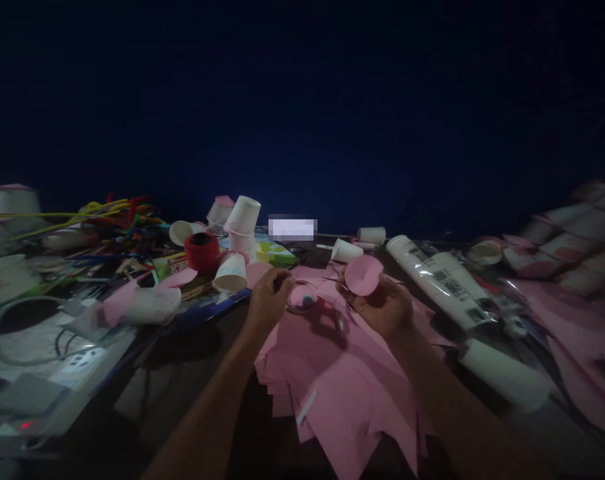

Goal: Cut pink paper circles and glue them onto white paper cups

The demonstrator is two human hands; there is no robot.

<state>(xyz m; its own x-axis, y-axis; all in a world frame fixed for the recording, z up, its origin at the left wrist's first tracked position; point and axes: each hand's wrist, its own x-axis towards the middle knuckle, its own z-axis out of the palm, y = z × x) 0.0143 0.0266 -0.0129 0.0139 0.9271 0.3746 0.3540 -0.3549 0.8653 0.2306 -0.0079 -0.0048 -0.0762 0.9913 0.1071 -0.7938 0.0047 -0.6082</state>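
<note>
Near the middle of the table, my right hand [387, 308] holds a round pink paper piece [364, 275] between its fingers. To its left, my left hand [271, 299] has its fingers bent together beside a small round dish-like item [302, 298] with pink and a teal spot inside; what its fingertips hold, if anything, is too dark to make out. Under both hands lies a pile of pink paper sheets [342, 400] with jagged edges. A small white strip [308, 407] rests on the sheets.
White paper cups [242, 215] and a red yarn roll [201, 251] stand at the left. Colourful pipe cleaners [107, 217] lie farther left, behind a power strip [82, 363]. Plastic-wrapped cups [427, 280] lie at the right, near a lying cup [505, 373] and stacked cups [582, 233].
</note>
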